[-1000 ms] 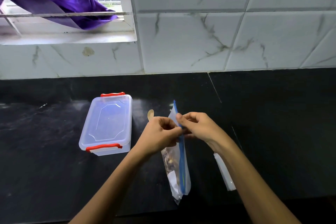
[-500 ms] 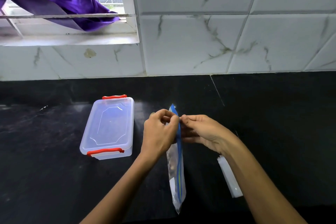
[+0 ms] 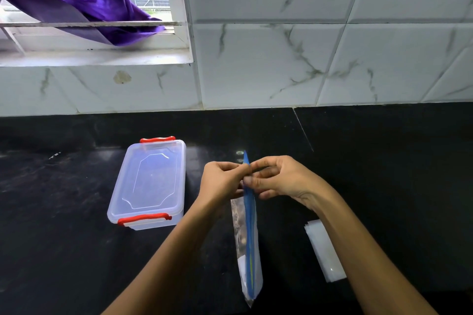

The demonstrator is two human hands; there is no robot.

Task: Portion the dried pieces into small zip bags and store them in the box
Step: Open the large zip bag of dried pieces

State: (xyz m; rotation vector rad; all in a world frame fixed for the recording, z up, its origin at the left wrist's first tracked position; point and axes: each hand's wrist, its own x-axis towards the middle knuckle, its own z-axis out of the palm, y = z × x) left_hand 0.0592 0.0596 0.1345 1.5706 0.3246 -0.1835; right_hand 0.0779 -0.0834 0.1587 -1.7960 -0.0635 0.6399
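Observation:
A large clear zip bag (image 3: 249, 245) with a blue zip strip stands on edge on the black counter, brown dried pieces showing through its side. My left hand (image 3: 221, 181) and my right hand (image 3: 279, 179) pinch the bag's top at the blue strip from either side, near its far end. A clear plastic box (image 3: 151, 184) with red clips and its lid on sits to the left of the hands. A stack of small flat clear bags (image 3: 323, 250) lies at the right, partly under my right forearm.
The black counter (image 3: 64, 212) runs back to a white marble-tiled wall (image 3: 281, 59). A window with bars and a purple cloth (image 3: 76, 2) is at the upper left. A small pale object (image 3: 239, 153) peeks out behind the bag's far end.
Both hands have slid along the blue strip toward the bag's far end, and the bag has turned more edge-on. The pale object behind the bag is now mostly hidden.

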